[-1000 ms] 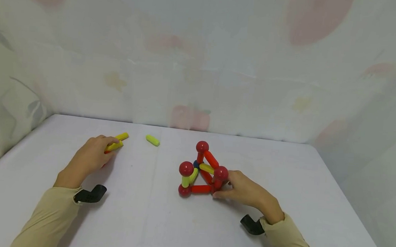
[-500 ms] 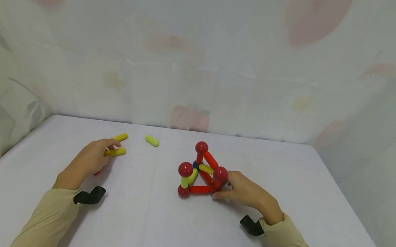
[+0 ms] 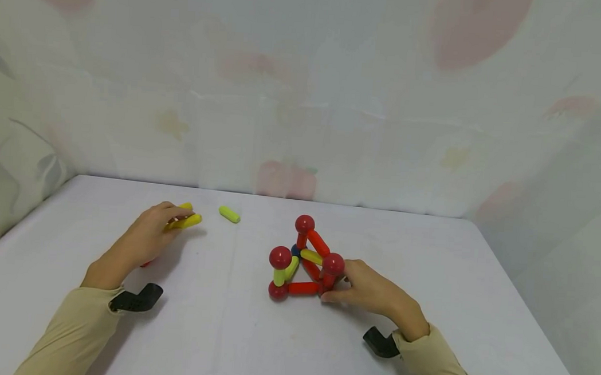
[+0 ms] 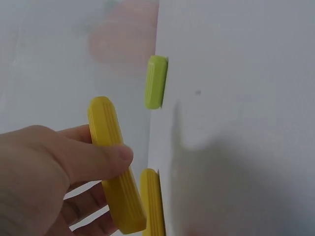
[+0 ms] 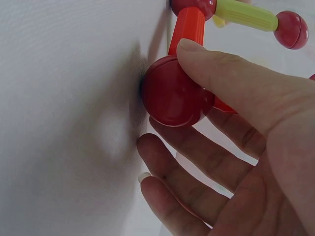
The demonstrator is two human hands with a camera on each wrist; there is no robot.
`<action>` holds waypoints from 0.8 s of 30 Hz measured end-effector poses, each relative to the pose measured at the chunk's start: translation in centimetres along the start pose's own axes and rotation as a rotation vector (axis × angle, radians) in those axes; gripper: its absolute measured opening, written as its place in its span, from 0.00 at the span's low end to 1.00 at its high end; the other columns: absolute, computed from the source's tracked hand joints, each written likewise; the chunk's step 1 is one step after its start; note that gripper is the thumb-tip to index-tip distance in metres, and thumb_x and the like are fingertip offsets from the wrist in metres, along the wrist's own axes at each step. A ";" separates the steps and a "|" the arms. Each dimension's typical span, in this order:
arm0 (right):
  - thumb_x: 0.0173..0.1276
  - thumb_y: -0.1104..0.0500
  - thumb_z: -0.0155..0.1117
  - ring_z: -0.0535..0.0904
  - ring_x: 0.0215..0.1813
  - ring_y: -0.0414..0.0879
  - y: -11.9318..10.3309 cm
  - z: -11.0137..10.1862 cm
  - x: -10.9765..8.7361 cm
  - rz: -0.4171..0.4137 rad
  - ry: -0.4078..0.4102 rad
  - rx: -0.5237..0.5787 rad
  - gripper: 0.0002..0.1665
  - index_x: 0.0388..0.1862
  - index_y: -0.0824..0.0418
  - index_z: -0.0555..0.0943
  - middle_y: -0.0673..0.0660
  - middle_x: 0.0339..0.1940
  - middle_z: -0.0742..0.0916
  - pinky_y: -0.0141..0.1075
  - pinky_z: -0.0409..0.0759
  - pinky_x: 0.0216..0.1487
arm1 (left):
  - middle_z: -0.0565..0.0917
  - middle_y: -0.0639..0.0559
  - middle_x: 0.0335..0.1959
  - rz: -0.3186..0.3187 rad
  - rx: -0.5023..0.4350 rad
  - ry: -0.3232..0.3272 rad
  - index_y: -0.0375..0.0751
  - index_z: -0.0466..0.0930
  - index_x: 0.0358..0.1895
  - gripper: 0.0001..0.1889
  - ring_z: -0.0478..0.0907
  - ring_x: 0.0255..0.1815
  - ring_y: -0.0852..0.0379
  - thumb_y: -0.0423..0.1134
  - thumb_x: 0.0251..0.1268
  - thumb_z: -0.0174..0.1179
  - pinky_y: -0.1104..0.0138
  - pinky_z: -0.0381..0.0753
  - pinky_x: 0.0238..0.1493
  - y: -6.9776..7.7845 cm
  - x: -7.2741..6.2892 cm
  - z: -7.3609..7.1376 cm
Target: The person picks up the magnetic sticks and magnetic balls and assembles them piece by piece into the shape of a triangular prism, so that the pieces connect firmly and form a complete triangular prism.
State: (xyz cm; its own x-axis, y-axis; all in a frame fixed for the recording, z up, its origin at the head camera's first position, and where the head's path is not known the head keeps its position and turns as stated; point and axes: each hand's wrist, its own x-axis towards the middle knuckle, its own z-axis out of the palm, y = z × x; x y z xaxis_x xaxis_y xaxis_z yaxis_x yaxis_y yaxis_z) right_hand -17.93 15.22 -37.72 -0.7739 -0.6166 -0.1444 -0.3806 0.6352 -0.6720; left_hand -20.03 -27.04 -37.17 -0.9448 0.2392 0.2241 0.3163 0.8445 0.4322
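My left hand pinches a yellow ribbed rod between thumb and fingers, raised over the table at the left. In the left wrist view the thumb lies across the rod's middle. My right hand holds the near right bottom corner of a frame built of balls and rods, with red rods, a yellow-green rod and several red balls. In the right wrist view, thumb and fingers are around a dark red ball there. A blue ball forms the far bottom corner, partly hidden.
A yellow-green rod lies at the back of the white table. A second yellow rod lies close behind my left hand. A red piece shows below that hand, mostly hidden. A patterned curtain stands behind the table.
My left hand has lifted the yellow rod up and moved slightly right with it. The red piece now shows on the table below that hand. My right hand and the frame stay put.
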 end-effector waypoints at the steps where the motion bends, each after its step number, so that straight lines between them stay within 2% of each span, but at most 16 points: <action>1: 0.61 0.55 0.75 0.80 0.42 0.41 0.0 0.0 0.0 0.001 0.001 -0.001 0.14 0.43 0.56 0.82 0.44 0.36 0.86 0.33 0.79 0.46 | 0.80 0.33 0.47 0.005 -0.008 0.000 0.30 0.79 0.57 0.21 0.78 0.48 0.36 0.21 0.58 0.64 0.43 0.77 0.52 0.1 0.1 0.0; 8: 0.61 0.55 0.74 0.80 0.42 0.41 0.0 0.0 0.0 -0.001 0.005 -0.008 0.13 0.43 0.55 0.82 0.44 0.36 0.86 0.33 0.80 0.46 | 0.81 0.36 0.44 -0.003 -0.067 -0.031 0.36 0.78 0.59 0.22 0.80 0.44 0.40 0.27 0.60 0.65 0.46 0.80 0.48 0.8 0.2 0.0; 13: 0.61 0.55 0.75 0.80 0.42 0.40 0.0 0.0 0.0 -0.007 0.009 -0.016 0.13 0.42 0.55 0.82 0.44 0.36 0.86 0.32 0.80 0.46 | 0.82 0.38 0.44 -0.010 -0.086 -0.053 0.36 0.78 0.60 0.22 0.80 0.42 0.43 0.29 0.61 0.65 0.50 0.80 0.46 1.4 0.3 0.0; 24: 0.61 0.55 0.75 0.80 0.42 0.40 0.1 -0.1 0.0 -0.020 0.016 -0.027 0.12 0.40 0.54 0.83 0.43 0.35 0.86 0.33 0.80 0.47 | 0.83 0.41 0.39 0.038 -0.125 -0.023 0.35 0.78 0.57 0.20 0.81 0.38 0.49 0.28 0.60 0.65 0.58 0.81 0.40 2.6 0.5 0.2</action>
State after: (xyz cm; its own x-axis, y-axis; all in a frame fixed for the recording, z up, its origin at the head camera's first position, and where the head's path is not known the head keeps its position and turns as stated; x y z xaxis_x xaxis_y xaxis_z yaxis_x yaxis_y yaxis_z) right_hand -18.03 15.33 -37.78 -0.7740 -0.6220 -0.1188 -0.4098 0.6350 -0.6548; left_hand -19.69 -24.64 -36.17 -0.9331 0.2825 0.2225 0.3590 0.7687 0.5294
